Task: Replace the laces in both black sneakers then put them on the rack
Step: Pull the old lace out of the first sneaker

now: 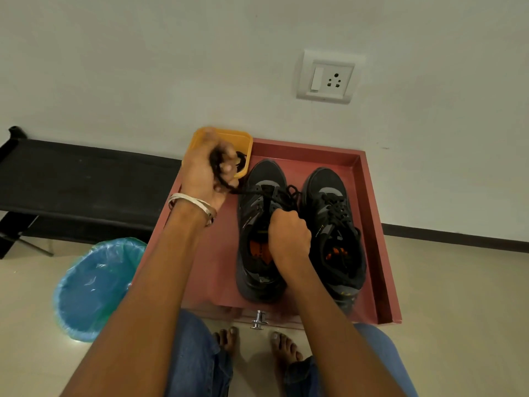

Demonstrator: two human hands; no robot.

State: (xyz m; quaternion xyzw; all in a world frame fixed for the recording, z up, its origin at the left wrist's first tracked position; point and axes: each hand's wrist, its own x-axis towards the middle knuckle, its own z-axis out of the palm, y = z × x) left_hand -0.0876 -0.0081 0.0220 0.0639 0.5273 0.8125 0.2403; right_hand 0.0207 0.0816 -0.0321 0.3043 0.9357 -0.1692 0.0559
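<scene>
Two black sneakers stand side by side, toes toward the wall, on a reddish-brown cabinet top (369, 213). My left hand (204, 173) grips a bunched black lace (249, 191) that runs taut from the left sneaker (259, 224) toward the orange tray (243, 141). My right hand (289, 236) is curled over the tongue and opening of the left sneaker, holding it. The right sneaker (333, 224) still carries a black lace through its eyelets. More black lace lies in the orange tray, partly hidden by my left hand.
A black rack (80, 179) stands low against the wall at left. A bin lined with a blue bag (94, 285) sits on the floor beside the cabinet. A wall socket (329, 77) is above. My knees and bare feet (257, 342) are below the cabinet's drawer knob (259, 319).
</scene>
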